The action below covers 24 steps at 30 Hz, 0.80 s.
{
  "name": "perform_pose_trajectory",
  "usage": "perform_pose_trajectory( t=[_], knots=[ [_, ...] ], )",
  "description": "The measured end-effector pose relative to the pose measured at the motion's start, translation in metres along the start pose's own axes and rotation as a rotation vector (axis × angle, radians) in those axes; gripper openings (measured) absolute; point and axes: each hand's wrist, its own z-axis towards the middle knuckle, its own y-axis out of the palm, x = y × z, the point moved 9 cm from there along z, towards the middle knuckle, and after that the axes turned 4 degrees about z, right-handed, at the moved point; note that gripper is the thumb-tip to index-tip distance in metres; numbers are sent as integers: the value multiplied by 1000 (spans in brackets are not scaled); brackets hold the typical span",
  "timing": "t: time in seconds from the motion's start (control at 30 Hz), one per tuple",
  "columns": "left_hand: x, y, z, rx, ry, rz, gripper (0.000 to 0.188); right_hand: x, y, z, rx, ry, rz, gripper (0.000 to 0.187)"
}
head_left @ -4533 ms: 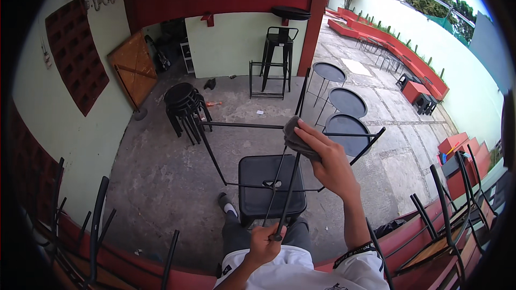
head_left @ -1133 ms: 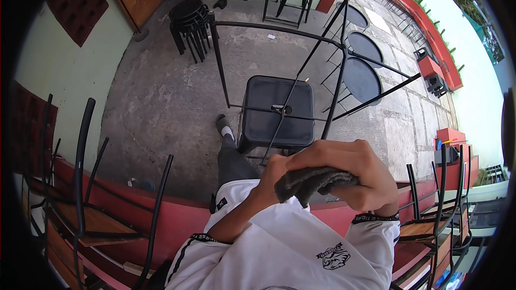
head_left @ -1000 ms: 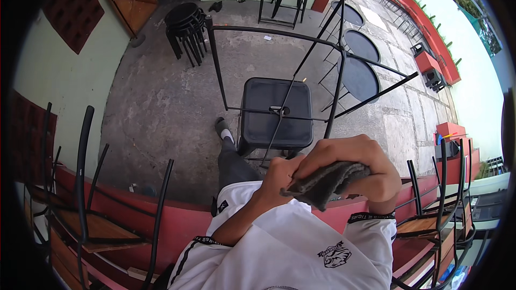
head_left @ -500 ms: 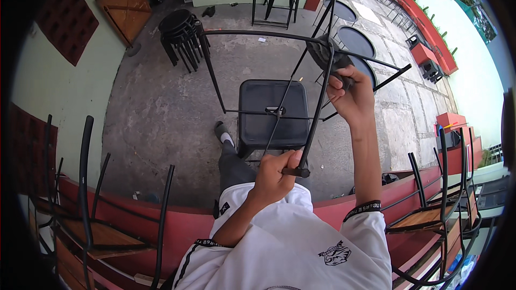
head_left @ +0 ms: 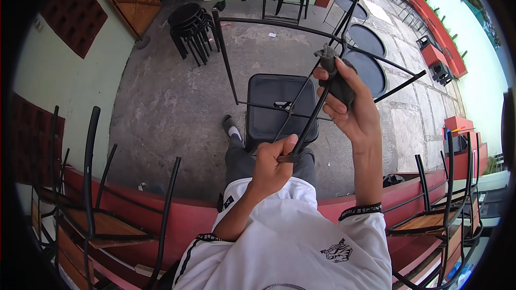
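Observation:
A black metal tube frame (head_left: pixel 279 26) with several thin legs and crossbars is held up in front of me. My left hand (head_left: pixel 273 169) is closed around the near end of one tube, by its short crosspiece. Farther up that same tube, my right hand (head_left: pixel 359 108) pinches a dark grey cloth (head_left: pixel 341 87) against the metal. The cloth is bunched under the fingers, just below a joint of the frame. Beyond the frame stands a black square stool (head_left: pixel 282 88) with a slot in its seat, partly crossed by the tubes.
Stacked black round stools (head_left: pixel 191 19) stand at the far left. Round dark tables (head_left: pixel 365 72) line the right side. Upturned chairs with wooden seats (head_left: pixel 121 233) flank me, beside a low red wall (head_left: pixel 185 220). A wooden panel (head_left: pixel 133 5) leans on the left wall.
The right hand and cloth have moved down the tube, from around the joint to just below it. My left hand keeps its grip. The whole view has shifted slightly.

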Motion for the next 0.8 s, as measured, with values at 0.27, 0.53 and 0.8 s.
perform_pose_trajectory(
  t=[0.27,0.53,0.8],
  knots=[
    [-14,10,3,-10,-63,-122,10,52,42,-62,83,102,-566,35],
    [-5,-2,9,-73,-71,-49,9,63,10,-107,95,-47,-333,39],
    [-29,-45,2,-263,-70,-53,52,128,-82,-97,456,210,180,28]
  ],
)
